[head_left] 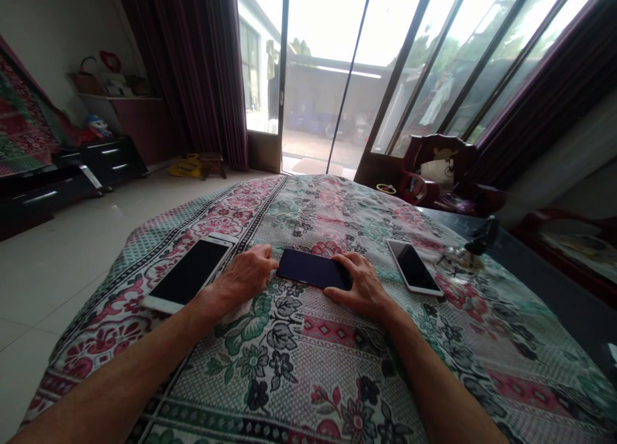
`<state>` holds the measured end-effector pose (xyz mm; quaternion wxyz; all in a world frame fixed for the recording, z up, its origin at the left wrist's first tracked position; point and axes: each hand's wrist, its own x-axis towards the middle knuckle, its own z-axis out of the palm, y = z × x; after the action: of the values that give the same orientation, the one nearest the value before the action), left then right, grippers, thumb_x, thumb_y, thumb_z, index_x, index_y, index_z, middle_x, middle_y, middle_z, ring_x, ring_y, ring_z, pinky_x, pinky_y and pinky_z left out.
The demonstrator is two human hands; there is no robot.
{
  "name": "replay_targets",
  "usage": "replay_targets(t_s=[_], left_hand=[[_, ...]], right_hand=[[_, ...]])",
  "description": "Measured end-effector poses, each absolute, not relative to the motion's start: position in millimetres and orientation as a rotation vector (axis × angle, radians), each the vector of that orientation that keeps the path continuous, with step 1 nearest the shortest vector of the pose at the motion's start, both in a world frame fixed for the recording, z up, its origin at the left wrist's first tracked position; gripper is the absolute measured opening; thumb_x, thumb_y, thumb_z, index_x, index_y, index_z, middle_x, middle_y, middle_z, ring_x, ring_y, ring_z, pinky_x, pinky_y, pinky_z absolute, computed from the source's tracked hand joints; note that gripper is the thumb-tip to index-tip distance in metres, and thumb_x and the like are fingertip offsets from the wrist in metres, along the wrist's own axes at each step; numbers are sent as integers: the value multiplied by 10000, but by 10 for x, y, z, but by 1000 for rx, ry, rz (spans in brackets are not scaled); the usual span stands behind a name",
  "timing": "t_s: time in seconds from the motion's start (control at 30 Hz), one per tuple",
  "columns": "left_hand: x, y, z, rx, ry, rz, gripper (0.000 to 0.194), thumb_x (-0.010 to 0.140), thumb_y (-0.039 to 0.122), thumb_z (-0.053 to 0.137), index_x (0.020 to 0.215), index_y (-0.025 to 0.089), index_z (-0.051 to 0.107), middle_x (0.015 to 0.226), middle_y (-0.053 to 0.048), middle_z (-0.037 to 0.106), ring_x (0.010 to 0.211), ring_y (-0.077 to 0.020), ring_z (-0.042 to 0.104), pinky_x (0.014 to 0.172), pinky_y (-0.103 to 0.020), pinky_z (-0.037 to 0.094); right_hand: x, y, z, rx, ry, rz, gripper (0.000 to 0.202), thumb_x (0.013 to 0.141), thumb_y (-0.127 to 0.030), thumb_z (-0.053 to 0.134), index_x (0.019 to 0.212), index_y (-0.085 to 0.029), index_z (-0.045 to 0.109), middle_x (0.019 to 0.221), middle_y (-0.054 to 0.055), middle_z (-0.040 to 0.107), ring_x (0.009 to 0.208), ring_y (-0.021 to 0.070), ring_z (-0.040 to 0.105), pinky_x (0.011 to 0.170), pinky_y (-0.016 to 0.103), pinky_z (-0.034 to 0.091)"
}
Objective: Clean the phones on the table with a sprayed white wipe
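A dark smartphone (313, 268) lies sideways on the patterned cloth, screen up. My right hand (361, 280) grips its right end, thumb along the near edge and fingers over the far edge. At the phone's left end is my left hand (250, 270), fingers curled together and a fingertip by the phone's edge; what they pinch, if anything, is hidden. Beside my left forearm rests a large white tablet-like device (190, 274) with a dark screen. A white smartphone (415, 267) lies to the right of my right hand, its screen dark too. A thin pale line, perhaps a cable, runs below my left forearm.
The floral cloth (289, 399) covers the table. At its right stands a clear glass object with a dark top (465, 257). Beyond are a dark wooden chair (443, 174), glass doors (332, 110) and purple curtains (193, 71). A low black cabinet (113, 158) stands left.
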<state>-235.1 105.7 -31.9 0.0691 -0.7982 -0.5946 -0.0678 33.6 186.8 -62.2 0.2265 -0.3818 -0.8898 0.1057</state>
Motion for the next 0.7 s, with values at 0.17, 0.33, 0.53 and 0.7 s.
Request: replay_targets(t_s=[0.17, 0.33, 0.53, 0.7], left_hand=[[-2249, 1029, -303, -2482, -1738, -271, 229, 876, 104, 459, 821, 173, 670, 825, -52, 527, 756, -146, 506, 679, -247, 440], [-2283, 1204, -419, -2487, -1777, -360, 263, 883, 112, 450, 911, 197, 697, 816, -48, 540, 719, -126, 500, 656, -222, 422], [-2305, 1196, -401, -2530, -1809, -340, 259, 869, 111, 454, 855, 191, 699, 807, -48, 537, 703, -128, 501, 648, -231, 404], [-2318, 1260, -424, -2527, -1901, -407, 252, 877, 155, 464, 857, 199, 711, 799, -41, 539, 681, -123, 501, 647, -233, 391]], right_hand=[[335, 1866, -613, -1058, -2455, 303, 599, 663, -456, 729, 1186, -237, 532, 1136, 83, 524, 1089, 275, 469, 977, 469, 384], [326, 1855, -594, -1068, -2449, 306, 604, 659, -452, 729, 1188, -239, 531, 1141, 86, 524, 1088, 279, 471, 974, 471, 385], [327, 1854, -597, -1074, -2454, 304, 601, 661, -441, 732, 1189, -234, 532, 1141, 87, 526, 1083, 275, 471, 979, 464, 382], [339, 1863, -603, -1064, -2455, 310, 606, 664, -452, 729, 1195, -235, 533, 1157, 85, 519, 1104, 279, 460, 994, 468, 369]])
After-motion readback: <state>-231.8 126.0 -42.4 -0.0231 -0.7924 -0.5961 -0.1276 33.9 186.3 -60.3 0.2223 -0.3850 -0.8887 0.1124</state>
